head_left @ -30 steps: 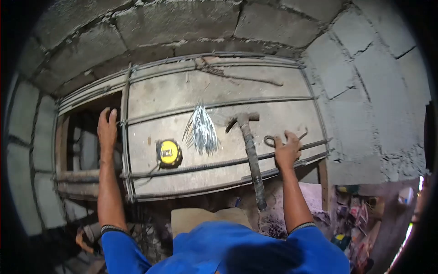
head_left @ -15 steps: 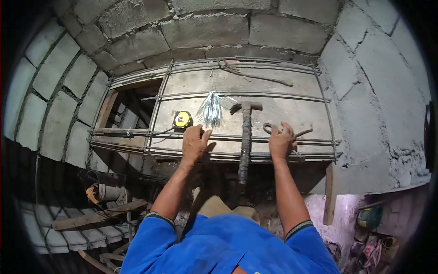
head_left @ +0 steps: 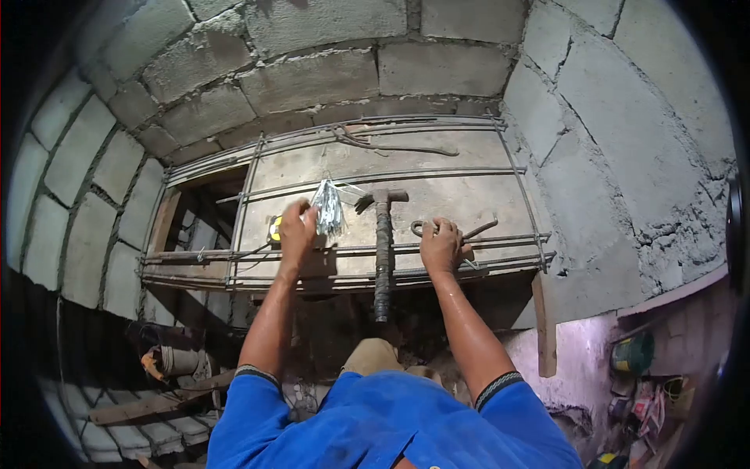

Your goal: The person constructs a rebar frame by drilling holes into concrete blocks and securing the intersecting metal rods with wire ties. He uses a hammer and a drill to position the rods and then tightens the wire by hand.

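Note:
My left hand (head_left: pixel 295 238) is raised over the board, fingers loosely bent and apart, with nothing visible in them. It partly covers a yellow and black tape measure (head_left: pixel 275 228). Just right of its fingertips lies a bundle of thin silvery tie wire (head_left: pixel 329 207). My right hand (head_left: pixel 442 246) is closed around a bent metal rod (head_left: pixel 481 229); a looped end sticks out on the left and a curved end on the right. Between my hands a hammer (head_left: pixel 383 254) with a wrapped handle lies across the steel bars (head_left: pixel 344 251), its head away from me.
The bars form a grid over a wooden board (head_left: pixel 445 187), with an opening at its left. A long bent tool (head_left: pixel 406 149) lies at the back. Block walls (head_left: pixel 312 78) enclose three sides. A bucket (head_left: pixel 183 361) stands low left; a green container (head_left: pixel 631 352) sits low right.
My left hand has lifted from beside the front bars, moving up and left to between the tape measure and the wire bundle. My right hand stays on the bent rod. The view has shifted right.

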A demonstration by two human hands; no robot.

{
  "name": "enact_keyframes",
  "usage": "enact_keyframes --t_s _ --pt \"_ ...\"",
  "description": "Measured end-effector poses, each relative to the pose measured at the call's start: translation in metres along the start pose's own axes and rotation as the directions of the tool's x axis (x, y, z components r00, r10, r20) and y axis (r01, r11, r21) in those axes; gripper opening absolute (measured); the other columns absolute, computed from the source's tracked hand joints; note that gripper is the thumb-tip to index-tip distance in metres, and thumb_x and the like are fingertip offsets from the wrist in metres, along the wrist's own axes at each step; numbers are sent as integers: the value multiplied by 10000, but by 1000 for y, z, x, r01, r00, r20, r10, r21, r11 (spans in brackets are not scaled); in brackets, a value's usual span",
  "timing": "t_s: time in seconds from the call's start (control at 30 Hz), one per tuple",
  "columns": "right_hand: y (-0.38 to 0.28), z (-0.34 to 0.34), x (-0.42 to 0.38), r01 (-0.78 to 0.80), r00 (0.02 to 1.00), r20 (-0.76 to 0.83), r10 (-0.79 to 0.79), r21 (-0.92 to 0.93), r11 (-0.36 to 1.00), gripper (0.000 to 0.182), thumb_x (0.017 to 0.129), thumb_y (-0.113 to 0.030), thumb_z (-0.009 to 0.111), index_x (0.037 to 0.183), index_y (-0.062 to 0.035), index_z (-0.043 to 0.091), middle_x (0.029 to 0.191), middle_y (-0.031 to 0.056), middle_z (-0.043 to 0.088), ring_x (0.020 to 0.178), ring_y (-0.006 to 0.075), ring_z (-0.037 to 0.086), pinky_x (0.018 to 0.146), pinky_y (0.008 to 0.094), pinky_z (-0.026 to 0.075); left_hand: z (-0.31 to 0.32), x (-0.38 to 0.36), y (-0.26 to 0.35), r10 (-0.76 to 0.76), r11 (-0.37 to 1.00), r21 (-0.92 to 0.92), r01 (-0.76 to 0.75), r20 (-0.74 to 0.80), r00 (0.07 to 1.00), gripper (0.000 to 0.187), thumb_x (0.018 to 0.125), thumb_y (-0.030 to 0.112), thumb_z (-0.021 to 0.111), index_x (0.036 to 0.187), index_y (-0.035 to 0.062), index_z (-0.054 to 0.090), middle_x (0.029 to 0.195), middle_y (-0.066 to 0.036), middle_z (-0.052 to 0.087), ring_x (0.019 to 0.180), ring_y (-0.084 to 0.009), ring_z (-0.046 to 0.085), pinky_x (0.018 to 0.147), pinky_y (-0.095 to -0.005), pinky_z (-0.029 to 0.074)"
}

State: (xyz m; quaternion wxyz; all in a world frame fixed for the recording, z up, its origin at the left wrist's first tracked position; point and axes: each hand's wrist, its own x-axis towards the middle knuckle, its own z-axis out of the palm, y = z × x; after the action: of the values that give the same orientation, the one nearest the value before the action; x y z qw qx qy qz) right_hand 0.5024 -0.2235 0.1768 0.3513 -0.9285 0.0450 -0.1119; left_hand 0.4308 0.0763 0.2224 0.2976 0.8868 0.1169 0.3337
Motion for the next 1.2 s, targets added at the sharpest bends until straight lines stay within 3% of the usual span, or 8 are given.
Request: enact_keyframes --t_s 0.23,0.43,0.6,0.73,0.87,0.93,1.0,1.2 --pt "1 0 0 42 997 -69 -40 22 999 279 896 -332 649 1085 -128 671 1177 86 644 1187 305 533 1030 527 287 67 85 -18 -323 901 401 166 366 873 757 800 572 712 1217 -42 562 1094 -289 662 1026 -454 637 895 -487 502" --pt "0 -3 -1 35 998 -54 -34 19 999 288 885 -335 669 1091 -134 670 1175 83 643 1182 308 531 1014 506 302 77 61 -39 -364 931 63 359 111 925 501 775 335 758 1052 -59 618 987 -225 692 917 -358 674 805 -430 518" --pt "-3 -10 -4 32 998 -52 -31 26 999 297 873 -298 682 1117 -130 674 1207 78 633 1214 306 508 1033 508 322 52 54 -34 -475 671 -439 598 364 801 302 779 173 758 955 -41 637 841 -72 657 791 -141 581 733 -281 467" --pt "-11 -39 -6 231 966 -103 -236 -56 971 274 864 -273 696 1083 -108 685 1181 92 649 1195 312 526 1019 486 366 21 69 -2 -411 556 -668 495 297 862 227 837 179 724 962 18 626 835 -23 606 738 -114 537 676 -249 425" --pt "-27 -58 33 403 915 -113 -387 211 891 166 898 -176 683 991 -39 706 914 111 701 864 255 665 796 352 516 -14 95 37 -275 459 -764 453 363 890 331 845 202 708 1113 21 641 877 -18 650 714 -103 581 664 -248 459" --pt "-62 -81 49 24 965 202 -168 571 821 178 927 -172 661 970 -2 695 871 126 702 794 198 664 759 323 523 -23 99 60 -104 367 -744 558 563 820 410 847 190 685 1206 6 607 1032 -93 697 869 -132 630 791 -256 497" --pt "-88 -95 61 37 952 212 -219 632 774 219 950 -191 652 958 24 690 843 113 705 765 139 647 717 284 513 -14 93 84 -31 266 -745 611 627 778 491 827 174 697 1270 -4 581 1114 -137 702 941 -169 670 870 -285 526" --pt "-119 -124 83 230 864 237 -443 598 768 277 935 -252 672 1023 9 707 926 165 714 849 241 692 773 333 526 20 80 143 136 222 -707 672 705 696 511 860 52 695 1342 -5 537 1084 -116 706 926 -164 679 853 -286 538"
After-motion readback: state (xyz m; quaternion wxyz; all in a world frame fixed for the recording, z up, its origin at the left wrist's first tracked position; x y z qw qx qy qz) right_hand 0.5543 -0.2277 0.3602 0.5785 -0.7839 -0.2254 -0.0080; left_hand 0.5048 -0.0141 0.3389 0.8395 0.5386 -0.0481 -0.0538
